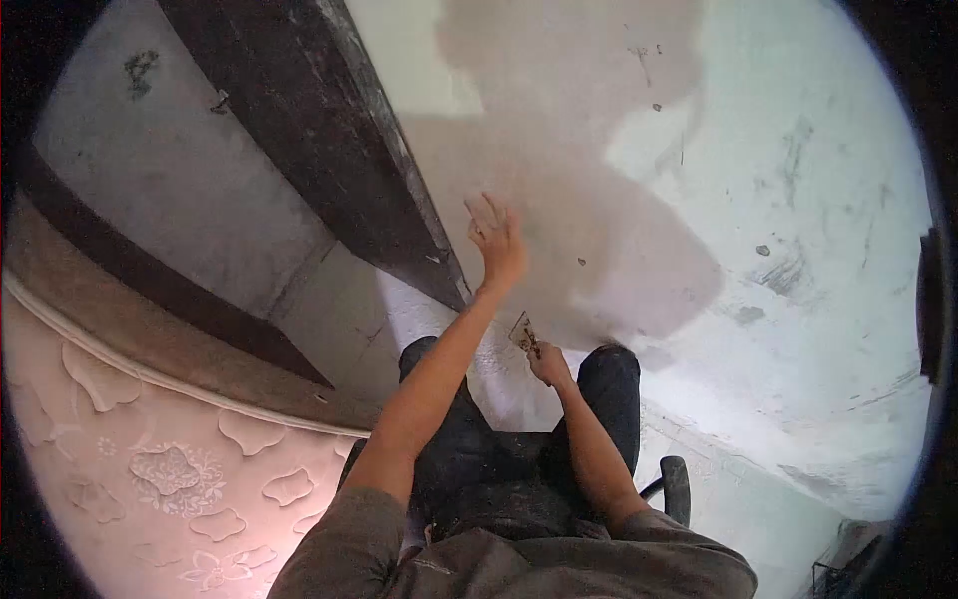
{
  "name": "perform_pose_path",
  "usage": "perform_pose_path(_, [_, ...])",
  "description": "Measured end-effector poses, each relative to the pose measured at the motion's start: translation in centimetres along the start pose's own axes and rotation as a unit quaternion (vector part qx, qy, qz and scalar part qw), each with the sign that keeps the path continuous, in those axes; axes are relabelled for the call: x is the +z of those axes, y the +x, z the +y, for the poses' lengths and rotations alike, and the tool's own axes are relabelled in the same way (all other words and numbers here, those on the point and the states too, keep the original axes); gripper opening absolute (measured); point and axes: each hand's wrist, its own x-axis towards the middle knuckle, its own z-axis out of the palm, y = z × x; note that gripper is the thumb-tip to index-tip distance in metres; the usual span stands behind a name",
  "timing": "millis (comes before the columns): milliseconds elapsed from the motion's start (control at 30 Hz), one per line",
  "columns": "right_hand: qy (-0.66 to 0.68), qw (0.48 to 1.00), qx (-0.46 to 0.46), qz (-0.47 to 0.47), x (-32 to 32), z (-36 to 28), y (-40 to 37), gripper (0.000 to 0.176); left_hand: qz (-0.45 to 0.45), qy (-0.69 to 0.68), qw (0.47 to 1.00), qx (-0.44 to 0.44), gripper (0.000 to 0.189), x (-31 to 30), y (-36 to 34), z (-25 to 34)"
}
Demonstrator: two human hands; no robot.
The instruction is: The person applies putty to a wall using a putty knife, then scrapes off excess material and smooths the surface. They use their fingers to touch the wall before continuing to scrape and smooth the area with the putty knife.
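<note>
My left hand (497, 243) is raised with its fingers spread flat against a wall, on a patch of grey, damp-looking plaster (589, 230). It holds nothing. My right hand (547, 361) is lower, close to my knee, shut on a small flat tool (524, 332) with a worn, stained blade that points up and left toward the wall. I am seated, with my dark trousers (499, 449) below both arms.
A dark wooden frame (329, 130) runs diagonally just left of my left hand. The wall to the right is pale and whitish (818, 250). A pink embossed mattress (150, 469) lies at the lower left. A black chair arm (675, 484) shows by my right elbow.
</note>
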Motion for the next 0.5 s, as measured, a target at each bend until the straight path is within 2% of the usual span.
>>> perform_pose_path(100, [-0.023,1.0,0.005,-0.009,0.1,0.3,-0.2,0.024,0.037,0.061,0.997,0.017,0.054,-0.1,0.6,-2.2])
perform_pose_path(133, [-0.028,1.0,0.004,-0.012,0.0,0.4,-0.4,0.024,-0.029,-0.005,0.994,-0.105,0.053,-0.5,0.7,-2.5])
perform_pose_path(167, [-0.032,0.999,-0.004,-0.004,0.0,0.4,-0.4,0.024,-0.094,-0.071,0.968,-0.221,0.052,-1.0,0.9,-2.8])
perform_pose_path(200, [-0.035,0.999,-0.013,0.004,-0.1,0.3,-0.3,0.023,-0.091,-0.074,0.968,-0.221,0.052,-1.4,0.2,-3.7])
perform_pose_path(233, [-0.038,0.999,-0.015,0.004,-0.3,0.1,-0.3,0.023,-0.172,0.022,0.977,-0.121,0.053,-1.5,-1.5,-5.2])
perform_pose_path(267, [-0.026,1.0,0.011,-0.01,-0.6,-0.3,-0.4,0.024,-0.248,0.118,0.961,-0.018,0.054,-1.4,-3.3,-6.4])
perform_pose_path(333, [-0.016,0.999,0.035,-0.024,-1.4,-1.6,-0.5,0.024,-0.28,0.116,0.953,-0.006,0.054,-0.8,-7.6,-8.1])
perform_pose_path(367, [0.083,0.99,0.104,-0.045,-1.9,-2.7,-0.9,0.022,-0.271,0.099,0.957,-0.008,0.055,1.1,-10.3,-10.6])
perform_pose_path(400, [0.18,0.966,0.172,-0.065,-2.0,-2.9,-0.9,0.02,-0.263,0.08,0.961,-0.011,0.056,0.6,-11.4,-10.7])
perform_pose_path(433, [0.177,0.966,0.175,-0.066,-2.1,-2.8,-0.7,0.02,-0.264,0.077,0.961,-0.014,0.056,0.3,-12.2,-10.8])
perform_pose_path(500, [0.31,0.922,0.195,-0.123,-2.1,-2.5,-0.2,0.015,-0.245,-0.024,0.947,-0.207,0.057,-0.9,-14.3,-10.4])
